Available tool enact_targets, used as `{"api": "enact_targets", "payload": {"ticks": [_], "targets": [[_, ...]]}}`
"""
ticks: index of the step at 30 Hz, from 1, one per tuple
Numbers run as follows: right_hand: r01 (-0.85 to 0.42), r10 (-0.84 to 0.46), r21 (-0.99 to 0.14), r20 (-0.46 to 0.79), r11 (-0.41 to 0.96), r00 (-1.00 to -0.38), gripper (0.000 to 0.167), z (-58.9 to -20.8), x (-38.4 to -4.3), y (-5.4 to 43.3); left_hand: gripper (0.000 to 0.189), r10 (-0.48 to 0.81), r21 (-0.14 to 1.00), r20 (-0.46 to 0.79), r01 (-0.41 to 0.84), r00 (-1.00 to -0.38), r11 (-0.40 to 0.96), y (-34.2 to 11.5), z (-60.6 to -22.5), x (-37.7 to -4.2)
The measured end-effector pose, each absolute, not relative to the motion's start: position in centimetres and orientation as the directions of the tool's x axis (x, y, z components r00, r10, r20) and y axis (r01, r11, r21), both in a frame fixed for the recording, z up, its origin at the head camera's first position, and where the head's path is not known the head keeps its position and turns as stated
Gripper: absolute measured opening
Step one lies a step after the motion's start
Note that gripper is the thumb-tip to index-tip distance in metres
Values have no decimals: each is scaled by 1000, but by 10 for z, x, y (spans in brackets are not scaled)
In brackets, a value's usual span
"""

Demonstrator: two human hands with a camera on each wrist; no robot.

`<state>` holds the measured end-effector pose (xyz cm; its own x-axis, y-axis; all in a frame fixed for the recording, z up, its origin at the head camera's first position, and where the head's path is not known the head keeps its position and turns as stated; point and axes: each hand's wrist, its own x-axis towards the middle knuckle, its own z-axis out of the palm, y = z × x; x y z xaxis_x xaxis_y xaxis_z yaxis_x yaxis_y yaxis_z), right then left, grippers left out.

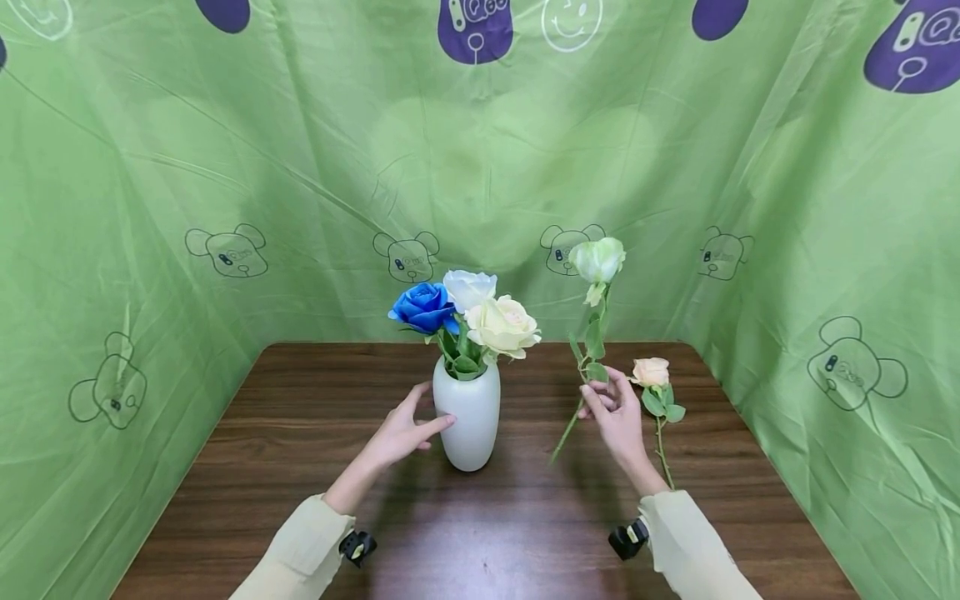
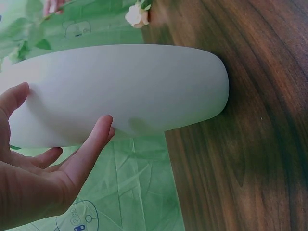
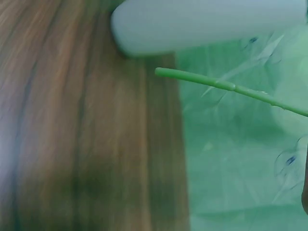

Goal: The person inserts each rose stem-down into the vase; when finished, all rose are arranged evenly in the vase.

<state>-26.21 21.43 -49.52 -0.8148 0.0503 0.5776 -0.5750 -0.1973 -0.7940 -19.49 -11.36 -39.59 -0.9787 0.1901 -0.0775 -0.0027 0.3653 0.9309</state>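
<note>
The left hand (image 1: pixel 399 432) is spread, thumb and fingers at the side of an upright white vase (image 1: pixel 471 421) just to its right on the bench (image 1: pixel 525 533), holding blue (image 1: pixel 422 308), white (image 1: pixel 470 289) and cream roses (image 1: pixel 501 325). The right hand (image 1: pixel 617 417) pinches the stem of a pale green rose (image 1: pixel 595 340), bloom above the fingers. A peach rose (image 1: pixel 651 372) lies just right of that hand.

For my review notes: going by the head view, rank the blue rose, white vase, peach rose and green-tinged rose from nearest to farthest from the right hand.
1. Green-tinged rose: held in the right hand.
2. Peach rose: just to its right.
3. White vase: off to its left.
4. Blue rose: leftmost bloom in the vase.
</note>
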Motion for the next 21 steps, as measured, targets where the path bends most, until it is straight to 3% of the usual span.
{"api": "enact_targets", "payload": {"ticks": [7, 14, 21], "targets": [[-583, 174, -724, 563, -367, -808, 36, -460, -259, 190, 65, 192, 935, -77, -4, -978, 354, -113, -396, -195], [-584, 342, -680, 474, -443, -811, 23, -387, -237, 151, 65, 185, 932, -83, -10, -979, 363, -113, -396, -195], [-612, 439, -596, 428, -520, -790, 25, -362, -241, 132, 67, 187, 932, -83, -11, -979, 362, -115, -408, -202]]}}
